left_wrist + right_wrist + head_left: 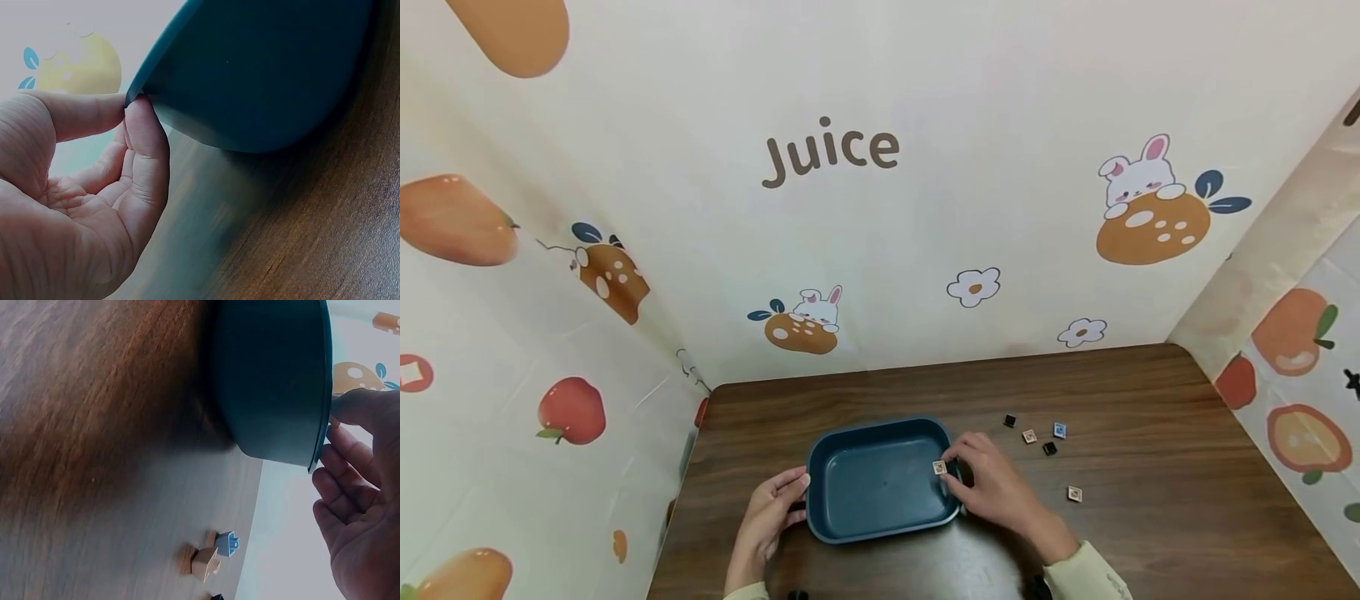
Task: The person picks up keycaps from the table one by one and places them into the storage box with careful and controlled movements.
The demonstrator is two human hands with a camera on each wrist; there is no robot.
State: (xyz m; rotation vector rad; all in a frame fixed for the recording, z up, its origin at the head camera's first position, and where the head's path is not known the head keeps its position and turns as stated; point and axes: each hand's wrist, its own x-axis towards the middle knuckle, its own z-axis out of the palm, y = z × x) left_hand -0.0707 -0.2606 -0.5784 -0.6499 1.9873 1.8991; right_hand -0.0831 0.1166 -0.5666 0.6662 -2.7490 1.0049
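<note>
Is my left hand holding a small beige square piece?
No, your right hand pinches the small beige square piece, while your left hand grips the dark-blue rectangular tray.

Blocks (1050, 448) right of tray (883, 485)

We take this for a small screened-off nook, though we cannot tell what sort of building holds it. Under the hands (769, 518) (996, 492) lies a wood-grain bench (1150, 417); beyond them we see a pale printed backdrop (1000, 167) with "Juice" lettering (829, 150), rabbits (1138, 180) and flowers (974, 288), and fruit-patterned side panels (475, 333) (1322, 279) flank them left and right.
</note>
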